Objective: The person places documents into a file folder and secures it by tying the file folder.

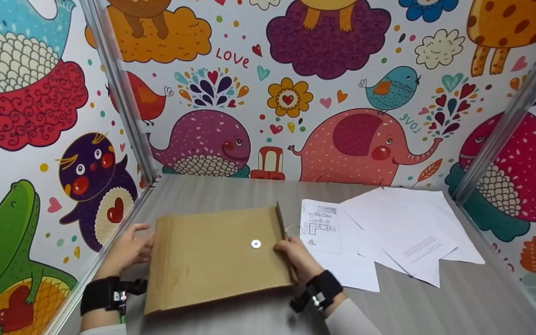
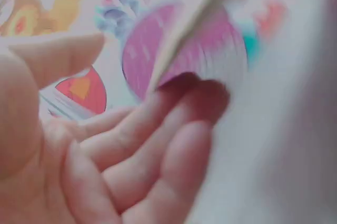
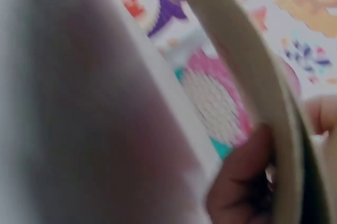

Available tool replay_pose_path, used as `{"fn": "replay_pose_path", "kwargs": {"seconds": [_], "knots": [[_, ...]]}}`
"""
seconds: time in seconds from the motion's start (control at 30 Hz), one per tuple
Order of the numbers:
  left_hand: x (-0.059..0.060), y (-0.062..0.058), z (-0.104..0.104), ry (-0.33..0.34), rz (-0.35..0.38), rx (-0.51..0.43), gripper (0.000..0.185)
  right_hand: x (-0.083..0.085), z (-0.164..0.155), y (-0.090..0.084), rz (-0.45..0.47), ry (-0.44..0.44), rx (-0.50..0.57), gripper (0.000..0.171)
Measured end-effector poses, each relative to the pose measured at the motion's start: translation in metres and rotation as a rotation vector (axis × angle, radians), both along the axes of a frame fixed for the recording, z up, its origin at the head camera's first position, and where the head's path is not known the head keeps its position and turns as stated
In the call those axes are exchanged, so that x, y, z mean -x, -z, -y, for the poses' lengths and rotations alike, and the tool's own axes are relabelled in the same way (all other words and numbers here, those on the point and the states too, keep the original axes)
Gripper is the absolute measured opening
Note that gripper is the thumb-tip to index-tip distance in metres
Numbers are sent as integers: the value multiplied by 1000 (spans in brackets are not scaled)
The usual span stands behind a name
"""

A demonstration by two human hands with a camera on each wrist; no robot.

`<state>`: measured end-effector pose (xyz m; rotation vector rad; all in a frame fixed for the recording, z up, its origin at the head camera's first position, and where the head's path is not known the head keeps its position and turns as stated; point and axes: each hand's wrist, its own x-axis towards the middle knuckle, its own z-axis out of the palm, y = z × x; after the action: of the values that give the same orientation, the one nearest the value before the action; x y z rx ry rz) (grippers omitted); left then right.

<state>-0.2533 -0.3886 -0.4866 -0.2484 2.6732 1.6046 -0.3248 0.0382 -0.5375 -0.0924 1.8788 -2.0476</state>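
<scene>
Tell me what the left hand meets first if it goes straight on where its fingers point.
The left edge of the brown envelope, right beside the left hand; whether the fingertips already touch it is hard to tell.

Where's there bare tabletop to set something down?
Bare tabletop shows behind the brown envelope, up to the patterned wall, and at front right, between the loose papers and the right sleeve. It's crowded where the right hand grips the envelope beside the papers.
</scene>
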Motion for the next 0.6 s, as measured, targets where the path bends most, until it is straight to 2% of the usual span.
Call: {"fn": "replay_pose_path", "kwargs": {"seconds": [0.1,0.17,0.23,0.3,0.43,0.5,0.6], "knots": [[-10,-6,-1,-38,47,364,72,-15,21,8,9,53,30,41],[-11,-8,-13,-27,33,518,72,-20,29,12,-20,113,-5,36],[-9,-6,-36,-4,-7,552,68,-23,34,16,-48,154,-37,34],[-4,1,-64,49,-42,557,61,-26,37,19,-58,160,-51,36],[8,16,-111,161,-18,573,57,-33,45,20,-49,103,-40,61],[11,24,-121,194,-2,609,54,-37,50,20,-29,47,-21,72],[13,39,-124,198,-17,699,46,-41,55,21,0,-52,7,76]]}}
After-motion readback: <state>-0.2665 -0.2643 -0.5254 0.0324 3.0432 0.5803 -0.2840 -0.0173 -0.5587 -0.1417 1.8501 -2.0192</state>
